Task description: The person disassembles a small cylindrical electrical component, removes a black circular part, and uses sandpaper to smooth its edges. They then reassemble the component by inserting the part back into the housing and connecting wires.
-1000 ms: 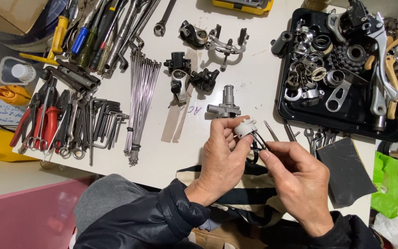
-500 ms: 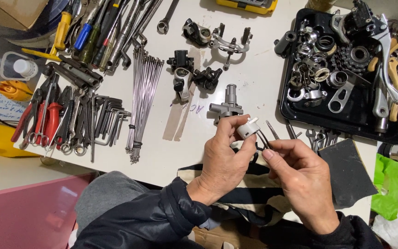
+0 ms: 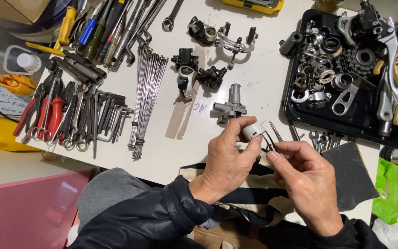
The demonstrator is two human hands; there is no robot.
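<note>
Head view: we see both hands working just above the near edge of the white surface [image 3: 254, 87]. The left hand [image 3: 229, 161] pinches a small pale metal cylinder [image 3: 254, 130] between thumb and fingertips. The right hand [image 3: 302, 173] pinches a thin dark tool [image 3: 269, 140], its tip at the cylinder; whether it is tweezers or a clip, we cannot tell.

Risks, as we judge them: the cylinder is small and held by fingertips only, so a slip of the tool could flick it out of the grip. It would likely fall into the striped cloth [image 3: 249, 198] on the lap or off the near edge. The grey metal fitting [image 3: 229, 108] stands just beyond the hands and could be knocked by a knuckle.

Room: tight. To the left lie a bundle of spokes [image 3: 146, 99] and a row of pliers and hex keys [image 3: 74, 115]; to the right, a black tray [image 3: 295, 117] full of rings and levers, with a dark pad [image 3: 351, 175] near the right wrist. The open patch lies between the spokes and the fitting.
</note>
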